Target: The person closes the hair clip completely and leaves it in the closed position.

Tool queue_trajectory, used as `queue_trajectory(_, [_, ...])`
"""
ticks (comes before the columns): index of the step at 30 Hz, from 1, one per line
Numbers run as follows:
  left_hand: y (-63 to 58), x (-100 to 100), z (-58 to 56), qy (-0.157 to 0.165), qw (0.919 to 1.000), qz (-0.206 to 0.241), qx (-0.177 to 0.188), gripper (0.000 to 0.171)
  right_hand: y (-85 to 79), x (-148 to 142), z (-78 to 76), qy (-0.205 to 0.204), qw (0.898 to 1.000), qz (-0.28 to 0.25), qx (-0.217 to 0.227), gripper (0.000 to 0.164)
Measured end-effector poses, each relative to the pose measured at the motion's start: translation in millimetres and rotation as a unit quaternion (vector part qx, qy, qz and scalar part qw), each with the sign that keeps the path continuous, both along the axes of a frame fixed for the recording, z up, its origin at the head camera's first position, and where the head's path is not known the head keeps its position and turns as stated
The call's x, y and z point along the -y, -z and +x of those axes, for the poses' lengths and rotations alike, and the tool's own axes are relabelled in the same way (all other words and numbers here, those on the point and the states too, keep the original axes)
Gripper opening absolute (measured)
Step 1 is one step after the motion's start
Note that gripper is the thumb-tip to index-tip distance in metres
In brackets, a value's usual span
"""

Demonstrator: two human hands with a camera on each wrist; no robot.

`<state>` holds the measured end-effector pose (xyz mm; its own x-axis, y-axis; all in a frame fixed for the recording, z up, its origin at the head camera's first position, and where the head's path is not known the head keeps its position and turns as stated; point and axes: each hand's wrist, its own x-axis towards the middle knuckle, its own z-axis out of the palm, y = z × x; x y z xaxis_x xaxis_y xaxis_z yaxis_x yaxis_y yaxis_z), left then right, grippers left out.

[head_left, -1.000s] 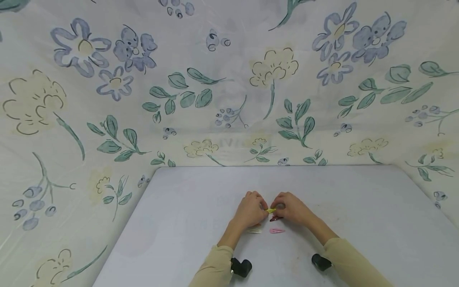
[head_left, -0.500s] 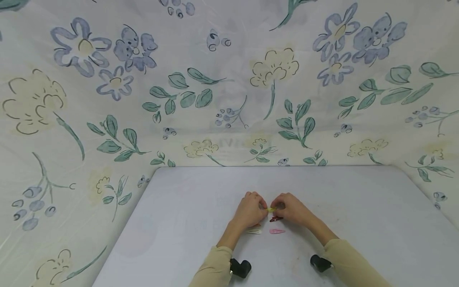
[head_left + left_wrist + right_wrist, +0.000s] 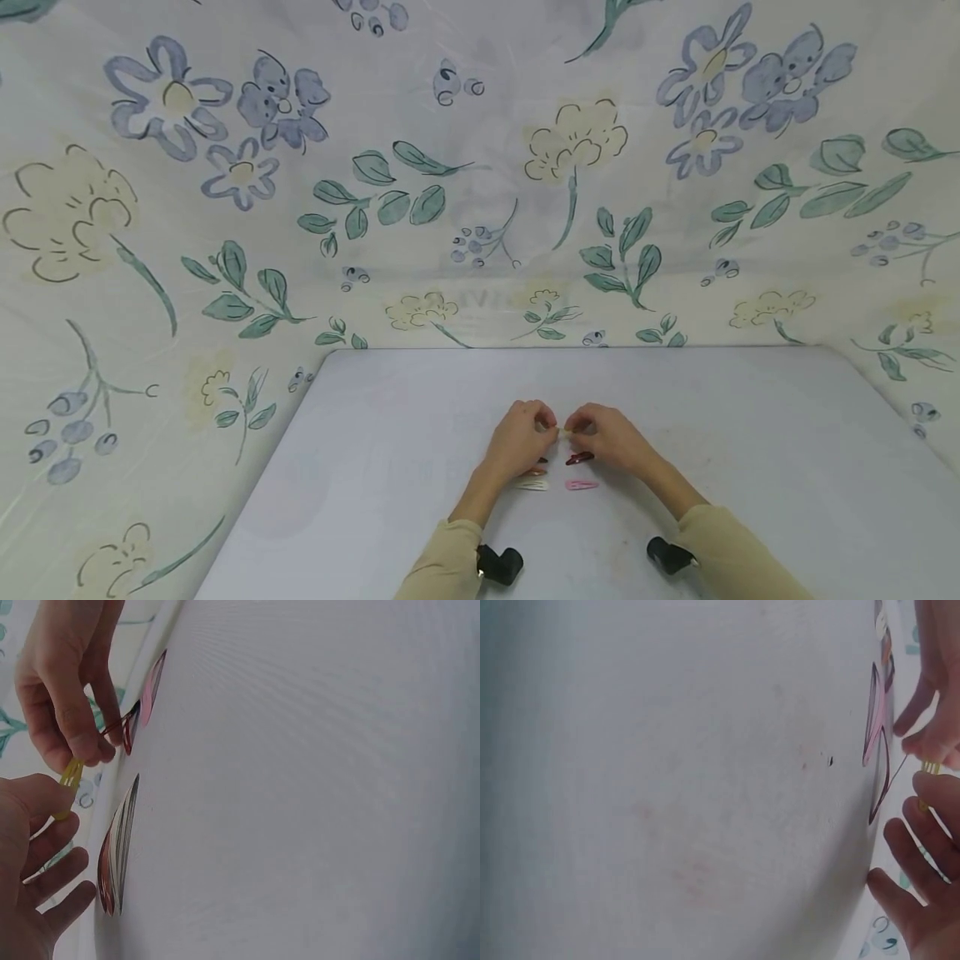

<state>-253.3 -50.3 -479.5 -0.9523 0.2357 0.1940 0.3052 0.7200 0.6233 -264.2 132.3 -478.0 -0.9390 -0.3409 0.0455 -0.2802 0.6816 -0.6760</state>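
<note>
A yellow snap hair clip is pinched at both ends, between the thumb and index finger of each hand. In the head view my left hand is left of it and my right hand right, fingertips almost meeting. The left hand's other fingers spread loosely in the left wrist view. Below the right hand lies a dark red hair clip, sprung apart, and a pink hair clip nearer the body. By the left hand are a cream hair clip and a brownish-orange clip, partly hidden.
The white tabletop spreads around the hands, with a floral sheet behind and at the sides. Black wrist devices are strapped near the sleeves. A dark clip end peeks out beside the left hand.
Both hands have shifted slightly up and the yellow hair clip is now mostly covered by fingertips in the head view. A dark clip end has come into sight under the left hand.
</note>
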Motion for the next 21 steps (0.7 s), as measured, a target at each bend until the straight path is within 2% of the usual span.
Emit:
queue_trajectory(9, [-4.8, 3, 1.4, 0.003, 0.9991, 0.022, -0.035, 0.008, -4.5, 4, 6.7, 0.025, 1.0, -0.016, -0.009, 0.014])
queue_trajectory(21, [-12.0, 8, 3.8, 0.015, 0.9956, 0.065, -0.065, 0.005, -6.4, 5, 15.3, 0.037, 0.995, -0.08, -0.047, 0.013])
